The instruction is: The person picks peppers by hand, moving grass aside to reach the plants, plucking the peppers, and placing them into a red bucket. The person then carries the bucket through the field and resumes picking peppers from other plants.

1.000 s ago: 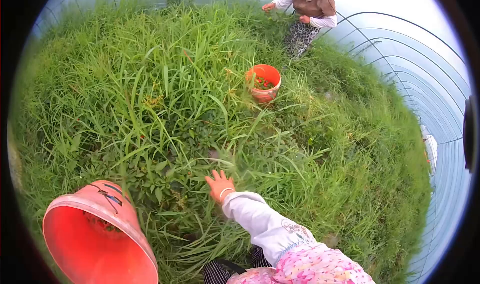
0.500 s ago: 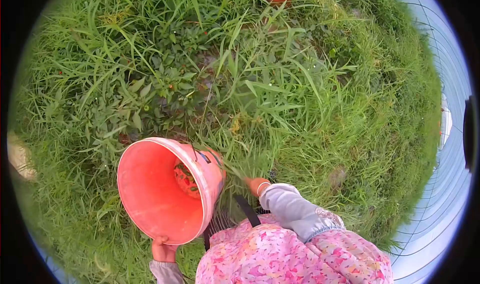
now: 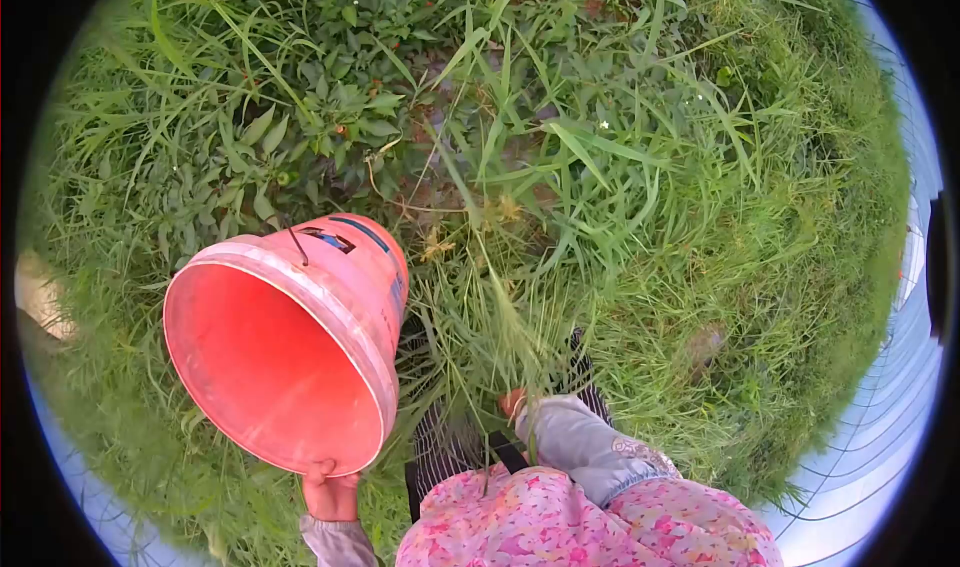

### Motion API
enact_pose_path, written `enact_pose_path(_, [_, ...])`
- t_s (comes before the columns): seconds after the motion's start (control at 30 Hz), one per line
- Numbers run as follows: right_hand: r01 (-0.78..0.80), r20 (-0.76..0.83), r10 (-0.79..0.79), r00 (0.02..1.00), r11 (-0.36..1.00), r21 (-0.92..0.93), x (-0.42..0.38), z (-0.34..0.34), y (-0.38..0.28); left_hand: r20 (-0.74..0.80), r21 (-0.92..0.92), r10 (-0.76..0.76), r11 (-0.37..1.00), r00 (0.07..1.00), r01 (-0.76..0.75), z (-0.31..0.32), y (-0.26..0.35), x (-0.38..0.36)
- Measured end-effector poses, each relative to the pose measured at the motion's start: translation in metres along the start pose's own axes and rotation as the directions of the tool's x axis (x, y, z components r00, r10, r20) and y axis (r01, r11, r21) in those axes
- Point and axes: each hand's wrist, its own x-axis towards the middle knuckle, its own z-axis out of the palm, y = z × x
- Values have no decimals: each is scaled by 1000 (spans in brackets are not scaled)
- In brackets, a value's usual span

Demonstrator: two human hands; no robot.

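Observation:
My left hand [image 3: 330, 489] grips the lower rim of a pinkish-red plastic bucket [image 3: 350, 267]. The bucket lies tilted on its side, mouth toward me, its inner bottom hidden from view. Close to my body, my right hand [image 3: 513, 403] is closed on long green grass stems [image 3: 500, 332], which lean and bunch toward it. Blades partly cover its fingers. Leafy plants [image 3: 345, 117] with small red spots, seemingly peppers, grow beyond the bucket among the tall grass.
Dense grass [image 3: 760, 237] surrounds me on every side. A pale sheet wall [image 3: 880, 407] with thin lines curves along the right edge. A light brownish patch [image 3: 40, 292] shows at the far left. My striped trouser legs [image 3: 450, 452] stand behind the bucket.
The bucket has swung left and turned, so the red and green pieces at its bottom no longer show. My right hand has drawn down toward my body with the grass. A second bucket has left the view.

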Motion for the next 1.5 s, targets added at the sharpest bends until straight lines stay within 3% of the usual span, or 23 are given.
enact_pose_path(0.1, [2, 4, -2, 1000, 1000, 31, 10, 4, 5, 161, 84, -182, 982, 970, 170, -6, -29, 24])
enact_pose_path(0.13, [2, 7, -2, 1000, 999, 40, 15, 6, 5, 60, 88, -147, 986, 987, 142, 28, -44, 21])
enact_pose_path(0.23, [13, 2, -13, 1000, 997, 74, 23, 2, 1, -53, 277, -175, 943, 983, 183, 20, -96, 51])
enact_pose_path(0.33, [56, 24, -59, 998, 991, 120, 24, -24, 1, -78, 423, -117, 895, 990, 139, 17, -143, 80])
enact_pose_path(0.43, [151, 85, -175, 981, 961, 233, 9, -81, 31, -95, 499, -84, 858, 992, 120, 28, -162, 103])
enact_pose_path(0.53, [306, 82, -368, 926, 860, 408, -29, -188, 76, -135, 531, -99, 833, 986, 156, 30, -166, 131])
enact_pose_path(0.63, [439, -149, -426, 892, 895, 74, -71, -293, 90, -159, 542, -119, 819, 980, 187, 25, -162, 154])
enact_pose_path(0.7, [246, -394, -238, 888, 969, -32, -44, -319, 93, -173, 555, -106, 811, 979, 186, 28, -166, 156])
enact_pose_path(0.77, [276, -574, -292, 765, 954, -117, -18, -341, 90, -190, 579, -75, 797, 979, 173, 41, -170, 153])
enact_pose_path(0.83, [229, -520, -471, 712, 856, -463, 20, -348, 97, -233, 536, -44, 827, 971, 166, 23, -172, 172])
enact_pose_path(0.9, [100, -445, -267, 855, 926, -364, 37, -358, 113, -261, 483, -14, 864, 965, 143, 9, -172, 187])
enact_pose_path(0.97, [-28, -344, -97, 934, 940, -340, 36, -377, 131, -276, 592, 18, 791, 961, 155, 38, -162, 172])
enact_pose_path(1.0, [-50, -429, -121, 895, 930, -365, 21, -379, 151, -255, 587, 9, 796, 967, 147, 38, -158, 172])
enact_pose_path(1.03, [-198, -412, 21, 911, 899, -390, -1, -386, 162, -230, 583, -2, 800, 973, 139, 44, -155, 172])
enact_pose_path(1.07, [-228, -517, 23, 856, 914, -337, 6, -373, 200, -266, 603, 87, 792, 960, 95, 67, -154, 163])
enact_pose_path(1.1, [-307, -534, 96, 840, 896, -322, -11, -369, 220, -240, 568, 48, 817, 970, 100, 64, -153, 169])
enact_pose_path(1.2, [-394, -412, 264, 872, 879, -270, -62, -340, 270, -218, 500, -7, 858, 976, 118, 32, -142, 185])
enact_pose_path(1.23, [-478, -242, 434, 868, 861, -173, -80, -328, 280, -245, 500, 14, 858, 969, 114, 16, -145, 195])
enact_pose_path(1.27, [-492, -293, 443, 847, 862, -120, -86, -292, 314, -263, 504, 36, 857, 964, 105, 11, -144, 203])
enact_pose_path(1.3, [-505, -225, 468, 855, 850, -150, -101, -264, 333, -248, 526, 21, 842, 969, 117, 15, -140, 204])
enact_pose_path(1.33, [-560, -169, 545, 821, 827, -53, -124, -203, 354, -241, 559, -2, 818, 971, 140, 18, -133, 198])
enact_pose_path(1.37, [-610, -114, 601, 791, 787, -91, -133, -171, 355, -235, 577, -24, 801, 972, 159, 22, -136, 191])
enact_pose_path(1.5, [-716, -15, 730, 683, 674, 184, -138, -94, 309, -195, 510, 37, 857, 980, 69, 32, -140, 193])
